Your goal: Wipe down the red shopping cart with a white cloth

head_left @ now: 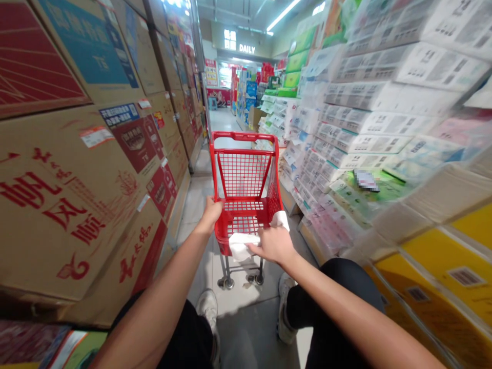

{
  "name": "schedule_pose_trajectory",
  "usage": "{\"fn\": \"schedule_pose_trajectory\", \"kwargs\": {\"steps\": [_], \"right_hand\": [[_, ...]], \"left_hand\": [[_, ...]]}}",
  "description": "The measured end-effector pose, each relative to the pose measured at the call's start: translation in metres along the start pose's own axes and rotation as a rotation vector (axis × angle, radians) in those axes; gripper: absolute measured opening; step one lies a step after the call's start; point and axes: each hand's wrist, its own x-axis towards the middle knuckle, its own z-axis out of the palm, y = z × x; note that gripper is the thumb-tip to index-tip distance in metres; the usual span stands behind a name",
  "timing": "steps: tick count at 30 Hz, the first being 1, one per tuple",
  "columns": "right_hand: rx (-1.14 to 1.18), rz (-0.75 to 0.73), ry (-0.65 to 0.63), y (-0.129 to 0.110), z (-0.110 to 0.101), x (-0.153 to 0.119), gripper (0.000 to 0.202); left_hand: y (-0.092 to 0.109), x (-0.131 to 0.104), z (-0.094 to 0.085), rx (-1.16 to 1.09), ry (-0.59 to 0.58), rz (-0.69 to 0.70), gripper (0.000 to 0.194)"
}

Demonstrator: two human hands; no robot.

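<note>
A small red shopping cart (243,174) with a mesh basket and metal legs on wheels stands upright on the floor between my feet. My left hand (212,214) grips the basket's rim on its left side, fingers wrapped round the edge. Across the near rim, at the right corner, my right hand (274,244) presses a white cloth (240,247) against the red plastic. Part of the cloth sticks out above the hand at the basket's right side. Nothing lies inside the basket.
Stacked cardboard cartons (57,205) line the left side. White packaged goods (346,113) are piled on the right, with yellow cartons (453,261) nearer. A dark phone-like item (366,180) lies on a green pack (390,183). The tiled aisle (226,121) runs ahead past shelves.
</note>
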Motion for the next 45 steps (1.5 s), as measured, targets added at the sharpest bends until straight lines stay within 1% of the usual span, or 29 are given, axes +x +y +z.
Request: {"fn": "schedule_pose_trajectory", "kwargs": {"steps": [4, 6, 8, 10, 14, 18, 21, 25, 27, 28, 31, 34, 38, 40, 41, 43, 45], "right_hand": [[0.070, 0.013, 0.017, -0.034, 0.003, 0.011, 0.065], [0.096, 0.009, 0.041, -0.049, 0.004, 0.016, 0.065], [0.110, -0.002, 0.059, -0.055, 0.004, 0.020, 0.064], [0.116, -0.023, 0.060, -0.051, 0.004, 0.021, 0.064], [0.078, -0.016, 0.037, -0.025, 0.002, 0.017, 0.065], [0.034, -0.070, 0.006, -0.004, -0.003, 0.014, 0.061], [0.008, -0.136, -0.073, -0.001, -0.009, 0.022, 0.062], [0.014, -0.334, -0.191, -0.007, -0.012, 0.045, 0.064], [0.031, -0.396, -0.199, -0.011, -0.012, 0.054, 0.064], [0.040, -0.403, -0.189, -0.012, -0.011, 0.058, 0.064], [0.066, -0.356, -0.175, -0.008, -0.014, 0.062, 0.070], [0.092, -0.277, -0.213, 0.006, -0.022, 0.061, 0.071], [0.093, -0.209, -0.271, 0.024, -0.031, 0.055, 0.064], [0.069, -0.208, -0.246, 0.024, -0.029, 0.053, 0.059], [0.058, -0.217, -0.212, 0.021, -0.026, 0.052, 0.056], [0.055, -0.245, -0.141, 0.007, -0.018, 0.054, 0.051], [0.081, -0.272, -0.108, -0.011, -0.010, 0.058, 0.047]], "left_hand": [[-0.005, -0.010, 0.012, -0.046, 0.044, -0.006, 0.047], [-0.005, -0.008, 0.011, -0.051, 0.047, -0.005, 0.048], [-0.003, -0.002, 0.005, -0.046, 0.036, 0.002, 0.049], [-0.002, 0.006, -0.004, -0.034, 0.028, 0.017, 0.047], [-0.002, 0.017, -0.018, -0.012, 0.042, 0.073, 0.038], [-0.007, 0.018, -0.019, -0.009, 0.053, 0.090, 0.036], [-0.012, 0.015, -0.013, -0.011, 0.073, 0.101, 0.039], [-0.017, 0.016, -0.006, 0.017, 0.115, 0.145, 0.042], [-0.015, 0.020, -0.005, 0.043, 0.138, 0.171, 0.041], [-0.014, 0.022, -0.006, 0.057, 0.148, 0.184, 0.040], [-0.006, 0.029, -0.010, 0.087, 0.154, 0.213, 0.034], [-0.001, 0.028, -0.015, 0.080, 0.134, 0.221, 0.029], [-0.002, 0.018, -0.011, -0.010, 0.119, 0.218, 0.037], [-0.005, 0.015, -0.006, -0.050, 0.126, 0.223, 0.041], [-0.006, 0.015, -0.004, -0.059, 0.135, 0.227, 0.042], [-0.008, 0.017, -0.001, -0.054, 0.166, 0.236, 0.041], [-0.010, 0.022, 0.002, -0.034, 0.202, 0.244, 0.038]]}}
